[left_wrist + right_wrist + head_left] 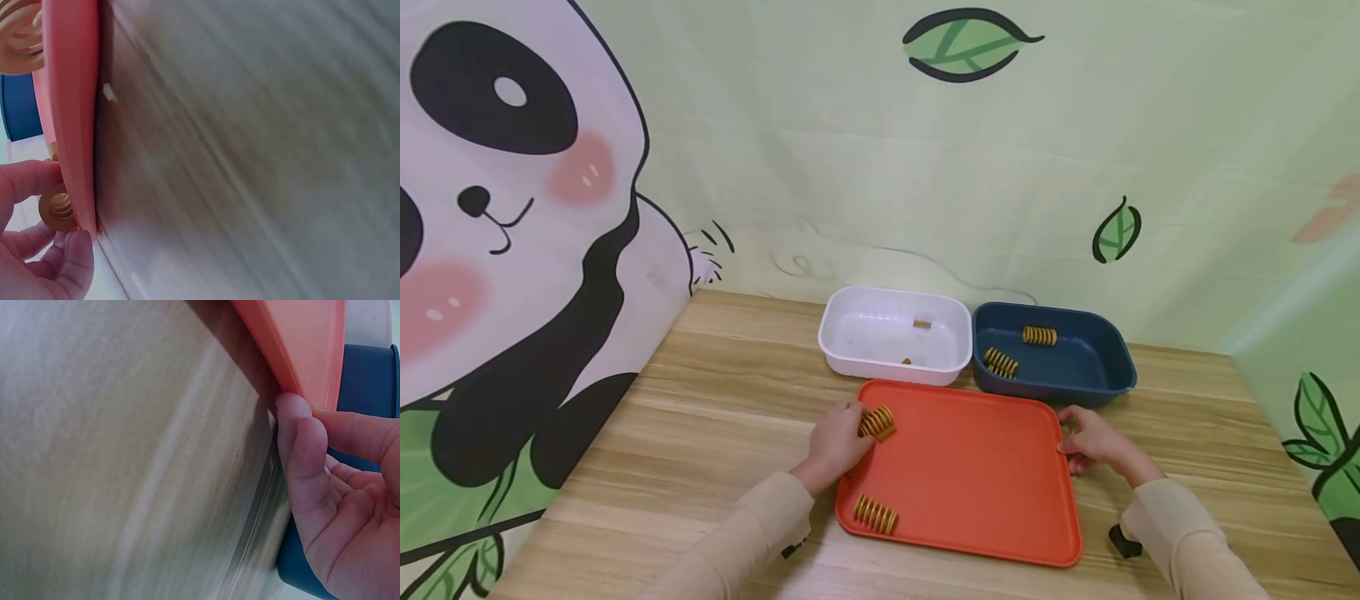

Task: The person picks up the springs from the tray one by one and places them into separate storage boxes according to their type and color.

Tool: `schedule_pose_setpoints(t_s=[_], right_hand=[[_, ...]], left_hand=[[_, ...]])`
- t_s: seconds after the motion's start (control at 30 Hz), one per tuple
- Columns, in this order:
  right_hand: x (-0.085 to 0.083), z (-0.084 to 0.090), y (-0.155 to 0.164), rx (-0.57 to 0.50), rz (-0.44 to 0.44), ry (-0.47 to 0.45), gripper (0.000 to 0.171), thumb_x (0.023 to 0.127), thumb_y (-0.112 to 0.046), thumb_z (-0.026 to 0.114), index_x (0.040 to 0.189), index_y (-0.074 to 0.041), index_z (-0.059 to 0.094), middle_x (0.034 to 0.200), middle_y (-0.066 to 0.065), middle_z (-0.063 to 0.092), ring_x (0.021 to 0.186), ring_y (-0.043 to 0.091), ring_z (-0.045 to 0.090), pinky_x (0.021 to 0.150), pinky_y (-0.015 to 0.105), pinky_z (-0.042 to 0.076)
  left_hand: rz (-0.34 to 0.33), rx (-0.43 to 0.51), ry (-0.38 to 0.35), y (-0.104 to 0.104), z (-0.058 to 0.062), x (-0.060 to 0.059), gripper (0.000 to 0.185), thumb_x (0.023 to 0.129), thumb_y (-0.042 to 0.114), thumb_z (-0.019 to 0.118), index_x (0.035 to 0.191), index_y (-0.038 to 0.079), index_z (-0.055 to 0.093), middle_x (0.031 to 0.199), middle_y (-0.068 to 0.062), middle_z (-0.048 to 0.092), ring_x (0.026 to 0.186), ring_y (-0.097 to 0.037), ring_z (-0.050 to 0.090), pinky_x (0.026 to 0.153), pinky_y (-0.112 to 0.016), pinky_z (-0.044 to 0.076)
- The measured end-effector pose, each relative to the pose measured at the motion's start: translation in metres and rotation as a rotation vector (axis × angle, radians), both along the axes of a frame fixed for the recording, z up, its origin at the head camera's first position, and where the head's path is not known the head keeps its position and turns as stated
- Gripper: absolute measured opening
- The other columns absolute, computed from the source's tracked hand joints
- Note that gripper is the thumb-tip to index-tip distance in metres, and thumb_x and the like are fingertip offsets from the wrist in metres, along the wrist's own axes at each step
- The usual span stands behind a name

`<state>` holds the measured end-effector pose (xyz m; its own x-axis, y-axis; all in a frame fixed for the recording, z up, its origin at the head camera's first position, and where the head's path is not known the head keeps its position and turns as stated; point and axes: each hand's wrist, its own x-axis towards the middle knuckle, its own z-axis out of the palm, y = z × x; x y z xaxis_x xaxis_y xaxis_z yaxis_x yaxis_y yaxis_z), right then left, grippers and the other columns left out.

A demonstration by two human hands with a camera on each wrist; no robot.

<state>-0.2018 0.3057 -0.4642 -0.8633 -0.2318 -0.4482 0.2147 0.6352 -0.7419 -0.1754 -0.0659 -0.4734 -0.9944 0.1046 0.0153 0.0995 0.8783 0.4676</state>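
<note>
An orange-red tray [970,475] lies on the wooden table. My left hand [837,437] is at its left edge, thumb and fingers around a brown spring-shaped coil [877,422]. In the left wrist view the coil [58,209] shows between them, against the tray's rim [75,112]. A second coil [876,515] lies in the tray's near left corner. At the tray's right edge my right hand [1093,442] pinches the rim between thumb and fingers, as the right wrist view shows with the hand [340,487] at the tray wall [275,350].
Behind the tray stand a white bin [868,333] with small brown pieces and a dark blue bin [1082,358] holding coils. Both stand near the printed curtain [850,167]. Table surface [722,375] shows left of the tray.
</note>
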Motion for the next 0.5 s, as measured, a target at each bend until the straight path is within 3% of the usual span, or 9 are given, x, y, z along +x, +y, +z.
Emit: schedule_pose_setpoints(t_s=[0.2, 0.5], right_hand=[[0.0006, 0.0008, -0.0005, -0.002, 0.004, 0.002, 0.042, 0.079, 0.002, 0.052, 0.114, 0.01, 0.029, 0.053, 0.004, 0.053, 0.04, 0.009, 0.053, 0.042, 0.025, 0.047], [0.0014, 0.0031, -0.0011, -0.004, 0.006, -0.001, 0.041, 0.08, 0.002, 0.051, 0.115, 0.01, 0.029, 0.053, 0.004, 0.053, 0.041, 0.009, 0.052, 0.043, 0.026, 0.047]], left_hand=[[-0.053, -0.005, 0.035, -0.0035, -0.001, -0.0004, 0.032, 0.073, 0.02, 0.069, 0.1, 0.005, 0.059, 0.093, -0.009, 0.057, 0.08, -0.023, 0.056, 0.069, -0.037, 0.047], [-0.069, 0.05, 0.064, -0.0062, -0.001, -0.0025, 0.03, 0.078, 0.018, 0.065, 0.102, 0.003, 0.059, 0.097, -0.012, 0.056, 0.084, -0.025, 0.056, 0.073, -0.039, 0.047]])
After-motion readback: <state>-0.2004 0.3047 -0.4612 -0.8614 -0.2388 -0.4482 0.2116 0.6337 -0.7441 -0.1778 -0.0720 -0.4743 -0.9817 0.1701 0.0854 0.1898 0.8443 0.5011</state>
